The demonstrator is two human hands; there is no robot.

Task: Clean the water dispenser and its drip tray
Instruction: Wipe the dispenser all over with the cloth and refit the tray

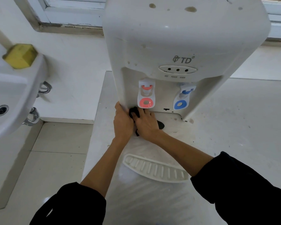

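Head view puts the white water dispenser (177,46) upright on the pale floor, and I have both hands down at its lower left corner, under the red tap (146,96). My left hand (122,122) grips the front edge of the casing, fingers curled round it, steadying the unit. My right hand (147,125) lies over a dark cloth (134,113), pressing it into the recess where the tray normally sits; how tightly its fingers curl on the cloth I cannot tell. The drip tray (154,169) is already out, lying on the floor just in front of the machine, between my forearms. My worry is the tall body: a hard push low down could rock or slide it. The red tap hangs right above my knuckles, so lifting carelessly might knock its lever. The blue tap (182,98) stands clear to the right. A washbasin (10,101) with a yellow sponge (20,56) on its rim crowds the left, limiting elbow room.
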